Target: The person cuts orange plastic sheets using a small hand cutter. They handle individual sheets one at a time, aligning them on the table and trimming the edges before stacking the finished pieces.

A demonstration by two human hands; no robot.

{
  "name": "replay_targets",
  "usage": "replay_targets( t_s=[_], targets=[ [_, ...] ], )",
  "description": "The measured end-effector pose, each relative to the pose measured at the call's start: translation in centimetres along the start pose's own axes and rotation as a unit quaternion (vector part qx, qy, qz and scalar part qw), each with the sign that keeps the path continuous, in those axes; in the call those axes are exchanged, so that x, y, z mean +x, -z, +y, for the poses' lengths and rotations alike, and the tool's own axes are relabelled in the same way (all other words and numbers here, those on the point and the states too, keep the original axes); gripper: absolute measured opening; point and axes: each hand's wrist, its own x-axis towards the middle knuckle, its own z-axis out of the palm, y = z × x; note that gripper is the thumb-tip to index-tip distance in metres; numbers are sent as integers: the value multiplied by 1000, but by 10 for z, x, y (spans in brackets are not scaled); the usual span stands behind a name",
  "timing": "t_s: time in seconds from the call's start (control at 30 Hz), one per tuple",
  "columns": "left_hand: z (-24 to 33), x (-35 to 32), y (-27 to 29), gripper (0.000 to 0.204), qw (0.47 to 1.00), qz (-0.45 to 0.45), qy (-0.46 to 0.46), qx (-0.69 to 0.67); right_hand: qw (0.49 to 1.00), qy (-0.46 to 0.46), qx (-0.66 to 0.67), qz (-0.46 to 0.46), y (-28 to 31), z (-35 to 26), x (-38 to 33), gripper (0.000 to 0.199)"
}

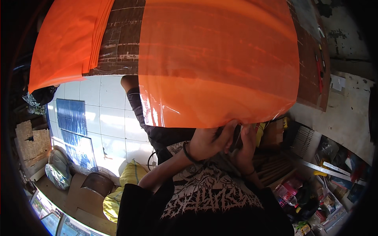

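Observation:
A large glossy orange plastic sheet [220,63] hangs off the edge of a dark worktable [120,43] and curves down toward me. My left hand [210,142] and my right hand [246,147] both pinch its lower edge close together, just in front of my chest. A dark band circles my left wrist. A stack of several more orange sheets [63,43] lies on the table at the upper left, apart from both hands.
A white tiled floor [106,118] with blue panels [73,118] lies at the left. A yellow sack [132,173], boxes and a wooden board sit at the lower left. Pens and markers [319,67] lie on the table's right side. Cluttered shelves and a metal ruler [327,171] fill the right.

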Motion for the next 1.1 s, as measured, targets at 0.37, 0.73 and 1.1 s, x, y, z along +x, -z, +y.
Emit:
replay_targets(
  t_s=[0.37,0.73,1.1],
  targets=[
    [0,0,-1,16,1000,3,-16,4,1000,13,-7,7,-4,-7,-2,37],
    [9,-2,4,12,999,-22,40,-23,997,51,-35,42,-11,-12,-5,41],
    [-3,-3,6,15,1000,13,3,27,967,100,234,3,36,4,-5,48]
  ],
)
